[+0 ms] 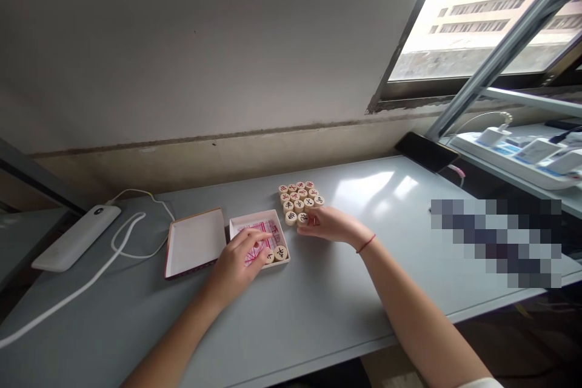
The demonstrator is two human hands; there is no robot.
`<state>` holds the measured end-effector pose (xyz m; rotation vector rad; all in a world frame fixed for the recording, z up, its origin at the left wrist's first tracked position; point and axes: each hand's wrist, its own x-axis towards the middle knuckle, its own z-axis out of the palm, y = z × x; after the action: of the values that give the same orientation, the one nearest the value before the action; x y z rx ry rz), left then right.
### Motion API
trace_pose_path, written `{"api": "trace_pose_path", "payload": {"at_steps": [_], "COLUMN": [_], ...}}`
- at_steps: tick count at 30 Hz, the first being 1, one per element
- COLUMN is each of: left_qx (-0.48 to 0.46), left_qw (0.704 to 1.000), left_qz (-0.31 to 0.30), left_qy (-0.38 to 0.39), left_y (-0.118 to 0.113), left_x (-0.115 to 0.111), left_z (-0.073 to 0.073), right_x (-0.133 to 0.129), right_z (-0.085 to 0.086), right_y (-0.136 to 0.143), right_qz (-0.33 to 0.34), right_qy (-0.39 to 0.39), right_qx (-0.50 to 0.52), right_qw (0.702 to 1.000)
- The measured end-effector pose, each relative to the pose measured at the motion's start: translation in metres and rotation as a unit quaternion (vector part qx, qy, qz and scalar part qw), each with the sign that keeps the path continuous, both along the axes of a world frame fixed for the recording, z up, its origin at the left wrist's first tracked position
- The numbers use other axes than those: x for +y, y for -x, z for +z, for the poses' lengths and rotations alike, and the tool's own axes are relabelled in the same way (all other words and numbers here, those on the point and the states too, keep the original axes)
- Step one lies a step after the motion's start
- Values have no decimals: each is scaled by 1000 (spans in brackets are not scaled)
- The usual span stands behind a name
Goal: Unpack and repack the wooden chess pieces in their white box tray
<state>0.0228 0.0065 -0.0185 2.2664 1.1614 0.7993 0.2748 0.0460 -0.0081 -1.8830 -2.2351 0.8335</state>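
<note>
A block of round wooden xiangqi pieces [299, 196] stands in rows on the desk, with red characters at the back and black ones nearer me. My right hand [325, 222] is at the block's front right corner, its fingers closed on a front-row xiangqi piece [302, 219]. Over the shallow open box [284, 236] hovers my left hand [243, 254], thumb and fingers apart. Inside the box, a piece with a black character [280, 253] sits in the near right corner; another beside it is partly covered by my left thumb. A red-printed sheet [273, 227] lies on the box's bottom.
The box lid [195, 242] lies left of the box, inner side up. Farther left are a white power bank [79, 236] and a white cable [91, 282]. A dark phone-like slab [427, 151] leans at the back right, near a loaded power strip [513, 157].
</note>
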Motion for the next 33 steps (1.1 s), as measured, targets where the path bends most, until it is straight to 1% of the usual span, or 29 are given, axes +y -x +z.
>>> {"api": "trace_pose_path", "payload": {"at_steps": [4, 8, 13, 17, 19, 21, 23, 26, 28, 31, 33], "left_qx": [1, 13, 92, 156, 178, 192, 203, 217, 224, 217, 203], "left_qw": [1000, 1000, 995, 986, 982, 979, 977, 974, 973, 974, 977], "left_qz": [1, 3, 0, -8, -5, -5, -12, -21, -22, -23, -26], "left_qy": [0, -15, -45, -49, -54, -61, -63, -60, -58, -60, -63], "left_y": [0, 0, 4, 8, 9, 10, 10, 9, 9, 9, 8], "left_x": [0, 2, 5, 4, 3, 2, 2, 1, 1, 1, 0], "left_z": [0, 0, -1, -1, -2, -2, -2, -2, -3, -3, -2], "right_x": [0, -1, -1, 0, 0, -2, -5, -11, -14, -17, -17], "right_z": [-4, -5, -6, -7, -5, -2, 3, 10, 11, 8, 4], "right_y": [9, 12, 13, 13, 12, 11, 11, 18, 25, 35, 40], "right_qz": [-18, -21, -20, -34, -34, -21, 5, 56, 91, 128, 137], "right_qy": [-26, -38, -50, -59, -55, -42, -43, -74, -66, -29, -27], "right_qx": [-67, -93, -102, -101, -99, -96, -71, 42, 112, 128, 119], "right_qw": [997, 995, 993, 993, 993, 994, 997, 995, 987, 983, 983]}}
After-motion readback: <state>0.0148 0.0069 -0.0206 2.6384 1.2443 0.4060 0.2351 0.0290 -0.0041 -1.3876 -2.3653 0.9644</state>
